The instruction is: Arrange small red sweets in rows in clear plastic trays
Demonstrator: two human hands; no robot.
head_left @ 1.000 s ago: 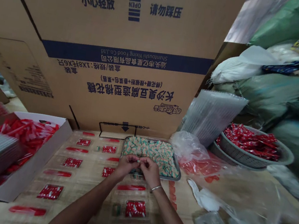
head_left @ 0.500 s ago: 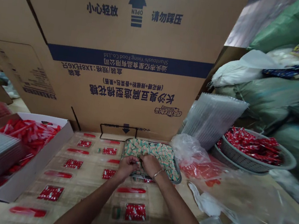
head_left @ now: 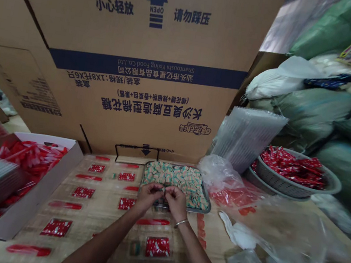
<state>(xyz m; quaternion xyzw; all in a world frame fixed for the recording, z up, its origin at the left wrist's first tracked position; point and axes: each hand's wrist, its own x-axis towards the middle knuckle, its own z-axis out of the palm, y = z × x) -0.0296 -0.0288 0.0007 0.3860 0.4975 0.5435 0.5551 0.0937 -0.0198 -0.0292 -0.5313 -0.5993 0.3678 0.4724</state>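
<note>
A small piece [head_left: 163, 189] appears to be pinched in the closed fingers of the left hand [head_left: 148, 196] and right hand [head_left: 177, 204], over the near edge of the tray [head_left: 208, 208] of striped sweets [head_left: 187, 182], presumably for two-handed control. Red packets [head_left: 158, 247] are spaced across the table [head_left: 216, 241], seemingly for easy reach.

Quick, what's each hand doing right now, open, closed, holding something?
Left hand: pinched closed by the tray; anything held is too small to tell.
Right hand: pinched closed beside it; anything held likewise can't be told.
</note>
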